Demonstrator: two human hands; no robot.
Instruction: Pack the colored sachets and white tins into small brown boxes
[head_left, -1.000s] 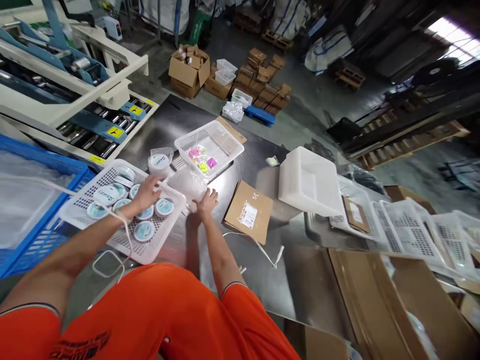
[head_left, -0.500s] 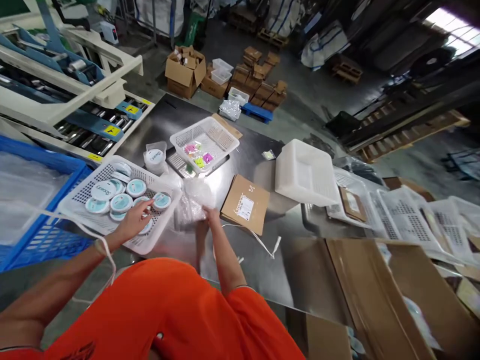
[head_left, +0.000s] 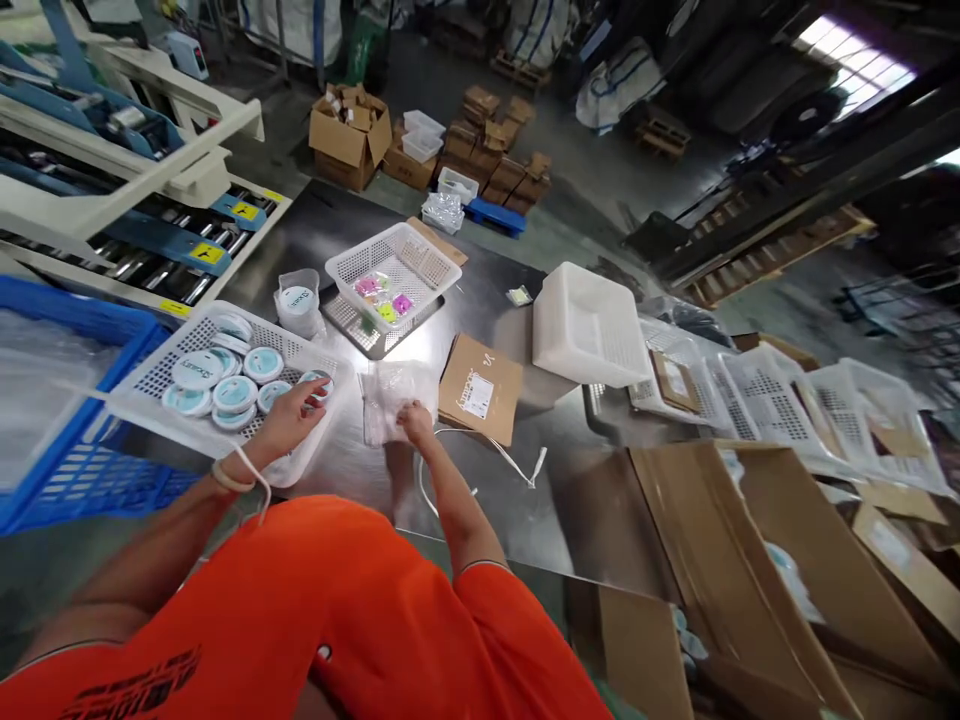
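Note:
My left hand (head_left: 294, 418) reaches into a white perforated basket (head_left: 161, 362) and has its curled fingers on a round white container with a blue label (head_left: 318, 381). Several more such round containers (head_left: 235, 394) lie heaped to the left in that basket. My right hand (head_left: 415, 422) pinches at the near edge of a stack of clear plastic bags (head_left: 390, 388) on the metal table (head_left: 525, 510). Just right of the bags lie flat brown cardboard pieces (head_left: 491, 375) with a white label. Behind the basket stands a bagged round container (head_left: 298, 300).
A white basket (head_left: 435, 285) with small pink and yellow packets stands farther back. To the right are stacked white bins (head_left: 589, 335) and a large open carton (head_left: 675, 510). A white cord (head_left: 517, 465) lies on the table, and a blue crate (head_left: 142, 350) stands left.
My left hand has moved further over the container at the basket's right end. My right hand has shifted onto the bags, with its fingers more curled. The view has shifted slightly.

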